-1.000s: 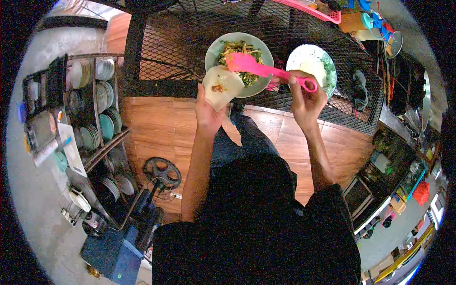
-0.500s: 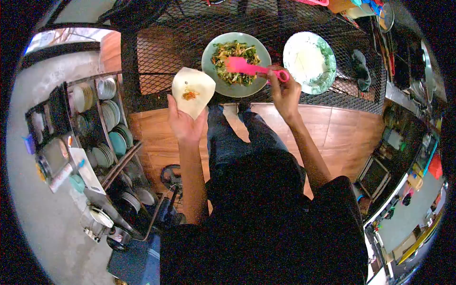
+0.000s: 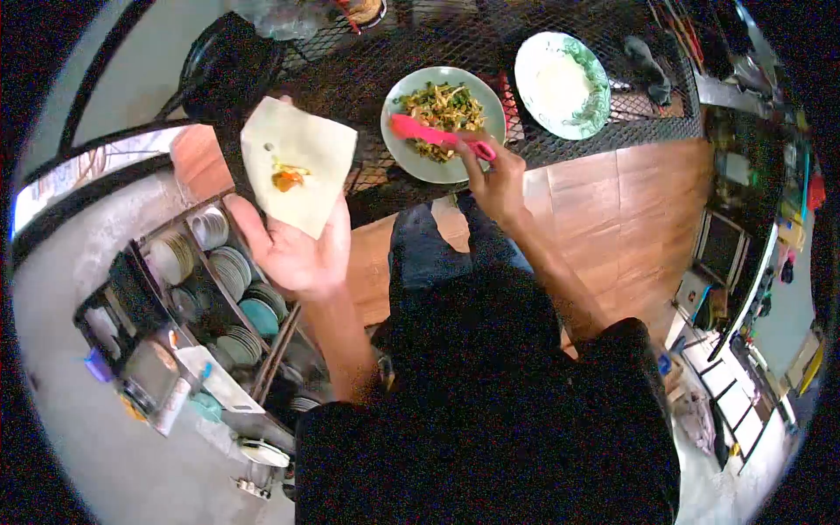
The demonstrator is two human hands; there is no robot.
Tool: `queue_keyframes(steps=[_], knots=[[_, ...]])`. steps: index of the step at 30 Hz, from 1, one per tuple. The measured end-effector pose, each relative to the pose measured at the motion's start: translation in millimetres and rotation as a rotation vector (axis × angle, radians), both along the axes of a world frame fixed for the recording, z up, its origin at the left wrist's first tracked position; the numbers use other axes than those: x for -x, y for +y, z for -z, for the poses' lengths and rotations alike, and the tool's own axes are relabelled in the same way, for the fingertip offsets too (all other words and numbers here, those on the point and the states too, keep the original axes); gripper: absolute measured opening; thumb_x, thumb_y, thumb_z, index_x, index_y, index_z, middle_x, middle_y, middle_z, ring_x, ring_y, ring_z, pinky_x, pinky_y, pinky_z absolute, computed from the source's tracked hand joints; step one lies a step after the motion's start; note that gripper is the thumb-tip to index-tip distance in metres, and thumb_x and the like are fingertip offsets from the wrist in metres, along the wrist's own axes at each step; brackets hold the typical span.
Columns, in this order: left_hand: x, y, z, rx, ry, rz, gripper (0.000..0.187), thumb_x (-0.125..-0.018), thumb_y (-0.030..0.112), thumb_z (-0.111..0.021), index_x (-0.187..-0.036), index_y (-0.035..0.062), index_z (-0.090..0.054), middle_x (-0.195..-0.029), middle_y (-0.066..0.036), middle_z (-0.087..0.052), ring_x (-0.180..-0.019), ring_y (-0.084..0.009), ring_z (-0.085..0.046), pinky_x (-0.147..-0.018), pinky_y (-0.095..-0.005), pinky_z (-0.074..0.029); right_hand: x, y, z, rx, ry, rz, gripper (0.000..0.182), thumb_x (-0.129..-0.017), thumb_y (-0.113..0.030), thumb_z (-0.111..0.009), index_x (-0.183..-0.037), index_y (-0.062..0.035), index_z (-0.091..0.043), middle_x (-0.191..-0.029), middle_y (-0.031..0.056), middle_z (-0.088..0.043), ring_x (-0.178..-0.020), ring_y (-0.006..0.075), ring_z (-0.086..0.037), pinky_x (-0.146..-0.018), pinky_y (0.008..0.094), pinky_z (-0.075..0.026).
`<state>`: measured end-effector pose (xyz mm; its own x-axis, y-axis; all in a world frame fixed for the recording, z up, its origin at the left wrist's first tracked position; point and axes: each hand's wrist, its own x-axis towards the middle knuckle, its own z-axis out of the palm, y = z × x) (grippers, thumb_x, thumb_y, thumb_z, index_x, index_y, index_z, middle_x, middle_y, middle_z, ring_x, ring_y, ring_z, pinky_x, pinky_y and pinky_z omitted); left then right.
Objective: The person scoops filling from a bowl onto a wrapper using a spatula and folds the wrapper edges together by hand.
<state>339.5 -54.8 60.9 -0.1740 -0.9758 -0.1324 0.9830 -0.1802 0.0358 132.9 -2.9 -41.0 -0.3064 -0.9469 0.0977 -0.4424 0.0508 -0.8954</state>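
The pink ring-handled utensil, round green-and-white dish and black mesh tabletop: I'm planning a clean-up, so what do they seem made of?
Pink utensil: probably plastic or silicone, matt to satin, judging by its vivid colour.
Green-and-white dish: perhaps glazed ceramic or melamine; its patterned rim looks smooth, but that leaves it open.
Black mesh tabletop: likely painted metal, given its thin-stranded diamond lattice.

Wrapper sheet (image 3: 302, 144), one: pale cream, thin, roughly square, unfolded; laid across the open left hand (image 3: 299, 258), one corner toward the wrist; small dark spot near the upper part, orange-red dab (image 3: 289, 178) below centre.
Utensil (image 3: 437, 136), one: bright pink plastic, ring-ended handle in the right hand's (image 3: 499, 179) fingers; head pointing left over the grey-green plate (image 3: 398, 98); contact with the contents unclear.
Vegetable mix (image 3: 451, 107), one heap: shredded, green and pale yellow, loose on that plate.
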Motion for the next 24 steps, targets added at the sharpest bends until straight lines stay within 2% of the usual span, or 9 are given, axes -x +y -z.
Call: queue_keyframes(steps=[2, 4, 5, 6, 8, 13, 15, 18, 24], knots=[[-6, -9, -9, 0.02, -0.034, 0.012, 0.059, -0.093, 0.032, -0.045, -0.142, 0.0068, -0.025, -0.149, -0.01, -0.023, -0.136, -0.0268, -0.022, -0.112, -0.0476, -0.012, 2, 3, 22, 0.004, 0.105, 0.015, 0.018, -0.08, -0.004, -0.065, -0.097, -0.0058, -0.063, -0.085, 0.017, -0.066, -0.08, 0.026, -0.068, -0.069, 0.033, -0.052], [-9, -17, -15, 0.116, 0.026, 0.064, 0.058, -0.093, 0.03, -0.044, -0.142, 0.0078, -0.024, -0.149, -0.01, -0.022, -0.136, -0.0279, -0.022, -0.112, -0.0471, -0.012, 10, 7, 16, 0.004, 0.208, 0.048, 0.013, -0.087, -0.006, -0.059, -0.099, -0.0023, -0.063, -0.087, 0.0127, -0.068, -0.077, 0.017, -0.066, -0.069, 0.0282, -0.051], [-11, -20, -16, 0.109, 0.029, 0.08, 0.058, -0.093, 0.03, -0.044, -0.142, 0.0078, -0.024, -0.149, -0.01, -0.022, -0.136, -0.0279, -0.022, -0.112, -0.0471, -0.012, 16, 11, 11, 0.064, 0.118, 0.072, 0.017, -0.081, -0.005, -0.064, -0.098, -0.0044, -0.061, -0.088, 0.0156, -0.067, -0.078, 0.0254, -0.067, -0.069, 0.0337, -0.052], [-13, -25, -16, 0.134, -0.002, 0.091, 0.058, -0.093, 0.03, -0.044, -0.142, 0.0063, -0.024, -0.149, -0.011, -0.021, -0.136, -0.0285, -0.022, -0.112, -0.0474, -0.012, 15, 14, -5, -0.133, 0.057, 0.216, 0.015, -0.084, -0.008, -0.061, -0.099, -0.0035, -0.06, -0.088, 0.0143, -0.068, -0.078, 0.0216, -0.067, -0.069, 0.0327, -0.053], [-15, -33, -16, 0.154, -0.027, 0.115, 0.058, -0.093, 0.03, -0.044, -0.142, 0.0048, -0.024, -0.149, -0.012, -0.02, -0.136, -0.0291, -0.022, -0.113, -0.0476, -0.012, 21, 27, -16, -0.126, -0.014, 0.394, 0.015, -0.087, -0.011, -0.059, -0.1, -0.003, -0.059, -0.087, 0.0129, -0.068, -0.078, 0.0186, -0.067, -0.065, 0.0322, -0.053], [-9, -42, -7, 0.112, -0.46, 0.199, 0.071, -0.092, 0.045, -0.043, -0.143, 0.0027, -0.016, -0.149, -0.017, -0.017, -0.137, -0.0337, -0.017, -0.113, -0.0476, -0.012, 31, 74, 9, -0.095, -0.081, 0.608, 0.012, -0.087, -0.01, -0.058, -0.096, -0.0023, -0.055, -0.079, 0.0144, -0.066, -0.073, 0.0197, -0.067, -0.06, 0.0327, -0.053], [-9, -43, 7, 0.084, -0.434, 0.249, 0.071, -0.092, 0.046, -0.042, -0.143, 0.0024, -0.018, -0.148, -0.017, -0.018, -0.137, -0.0337, -0.018, -0.112, -0.048, -0.014, 23, 78, 9, -0.189, -0.141, 0.616, 0.014, -0.087, -0.005, -0.055, -0.098, -0.0012, -0.046, -0.076, 0.0147, -0.063, -0.069, 0.0226, -0.067, -0.06, 0.0327, -0.054], [-7, -42, 26, 0.0, -0.42, 0.334, 0.069, -0.092, 0.046, -0.041, -0.142, 0.0016, -0.021, -0.147, -0.019, -0.021, -0.136, -0.0333, -0.02, -0.112, -0.0488, -0.017, 4, 75, 31, -0.034, -0.586, 0.696, 0.011, -0.087, -0.004, -0.056, -0.093, -0.0009, -0.048, -0.08, 0.0122, -0.061, -0.072, 0.0223, -0.066, -0.061, 0.0298, -0.054], [-6, -36, 73, -0.112, -0.306, 0.46, 0.063, -0.094, 0.04, -0.038, -0.14, -0.0008, -0.023, -0.146, -0.018, -0.024, -0.135, -0.0327, -0.023, -0.112, -0.0467, -0.018, 3, 56, 33, -0.047, -0.445, 0.785, 0.012, -0.086, -0.006, -0.058, -0.093, -0.0008, -0.05, -0.079, 0.0103, -0.061, -0.066, 0.0176, -0.062, -0.057, 0.0288, -0.052]])
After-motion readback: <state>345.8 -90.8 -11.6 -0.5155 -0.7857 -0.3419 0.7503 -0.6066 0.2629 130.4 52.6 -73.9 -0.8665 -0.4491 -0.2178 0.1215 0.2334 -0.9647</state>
